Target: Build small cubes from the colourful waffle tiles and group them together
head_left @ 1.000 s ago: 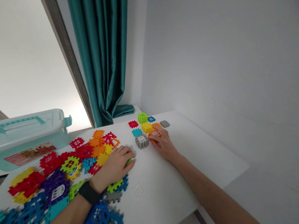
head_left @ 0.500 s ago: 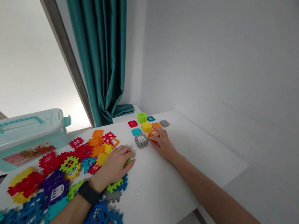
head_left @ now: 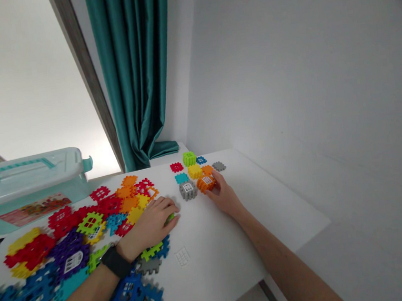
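Observation:
My left hand [head_left: 156, 218] is closed on a small green block piece [head_left: 170, 218], mostly hidden by the curled fingers, just above or on the table. My right hand [head_left: 225, 195] is beside an orange block cube [head_left: 206, 183] with a white window on top. Its thumb and fingers are apart at the cube's right side; whether they still touch it I cannot tell. Left of the orange cube stands a grey cube [head_left: 188, 190], also with a white window. Behind them are a yellow block [head_left: 195, 171], a green block [head_left: 189, 159] and a flat orange piece [head_left: 207, 169].
Flat red [head_left: 177, 167], turquoise [head_left: 181, 178], blue [head_left: 201, 160] and grey [head_left: 219, 166] pieces lie around the cubes. A white window insert [head_left: 182, 257] lies nearer me. Many coloured pieces [head_left: 71, 250] cover the left. A lidded turquoise box [head_left: 32, 187] stands at the back left.
My right hand has drawn back to the right and its fingers have parted, showing more of the orange cube. The left hand keeps its place with the green piece. The view has shifted slightly.

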A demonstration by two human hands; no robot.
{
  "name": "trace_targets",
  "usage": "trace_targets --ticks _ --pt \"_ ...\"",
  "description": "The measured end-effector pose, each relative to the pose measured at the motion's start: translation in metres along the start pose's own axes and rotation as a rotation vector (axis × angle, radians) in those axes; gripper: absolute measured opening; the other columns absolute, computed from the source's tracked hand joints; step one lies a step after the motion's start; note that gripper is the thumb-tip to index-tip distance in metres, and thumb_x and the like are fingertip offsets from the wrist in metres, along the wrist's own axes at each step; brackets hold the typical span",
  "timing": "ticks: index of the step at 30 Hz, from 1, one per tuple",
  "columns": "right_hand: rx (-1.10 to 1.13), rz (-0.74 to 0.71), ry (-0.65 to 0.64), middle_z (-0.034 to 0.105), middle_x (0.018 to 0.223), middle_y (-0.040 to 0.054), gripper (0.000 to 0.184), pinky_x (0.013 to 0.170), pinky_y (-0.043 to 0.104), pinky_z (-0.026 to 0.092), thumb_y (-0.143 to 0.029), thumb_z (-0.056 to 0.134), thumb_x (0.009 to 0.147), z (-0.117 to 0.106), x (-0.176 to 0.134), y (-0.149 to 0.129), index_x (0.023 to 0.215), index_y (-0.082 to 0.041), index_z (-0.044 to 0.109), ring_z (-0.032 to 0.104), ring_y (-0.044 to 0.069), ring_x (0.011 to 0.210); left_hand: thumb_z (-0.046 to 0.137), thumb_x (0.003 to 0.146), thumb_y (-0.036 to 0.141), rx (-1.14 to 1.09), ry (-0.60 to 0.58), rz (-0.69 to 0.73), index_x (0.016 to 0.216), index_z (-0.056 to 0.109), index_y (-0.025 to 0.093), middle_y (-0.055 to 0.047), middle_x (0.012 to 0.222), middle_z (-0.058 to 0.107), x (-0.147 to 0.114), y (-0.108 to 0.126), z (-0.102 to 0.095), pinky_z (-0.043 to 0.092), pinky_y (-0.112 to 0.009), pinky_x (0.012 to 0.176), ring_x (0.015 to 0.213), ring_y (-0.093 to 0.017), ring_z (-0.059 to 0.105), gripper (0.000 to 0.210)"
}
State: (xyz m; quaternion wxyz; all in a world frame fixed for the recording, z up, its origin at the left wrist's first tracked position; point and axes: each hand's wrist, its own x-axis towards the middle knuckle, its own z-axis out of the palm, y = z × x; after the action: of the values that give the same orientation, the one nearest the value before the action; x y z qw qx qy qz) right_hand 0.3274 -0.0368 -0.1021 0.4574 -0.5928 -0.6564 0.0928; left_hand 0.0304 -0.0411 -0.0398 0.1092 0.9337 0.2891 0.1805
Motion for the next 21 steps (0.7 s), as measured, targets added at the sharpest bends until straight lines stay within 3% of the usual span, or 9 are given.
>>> trace_targets --ticks 21 --pt "0.112 0.001 -0.056 0.05 0.149 0.0134 0.066 0.117 0.051 0.038 -0.025 0.066 0.082 -0.0014 0.0039 -0.0076 0.144 -0.023 0.043 0.052 0.028 0.135 0.049 0.1 0.031 0.019 -0.035 -0.012 0.108 0.068 0.021 -0.008 0.111 0.065 0.0 -0.0003 0.0004 0.046 -0.044 0.096 0.108 -0.026 0.057 0.023"
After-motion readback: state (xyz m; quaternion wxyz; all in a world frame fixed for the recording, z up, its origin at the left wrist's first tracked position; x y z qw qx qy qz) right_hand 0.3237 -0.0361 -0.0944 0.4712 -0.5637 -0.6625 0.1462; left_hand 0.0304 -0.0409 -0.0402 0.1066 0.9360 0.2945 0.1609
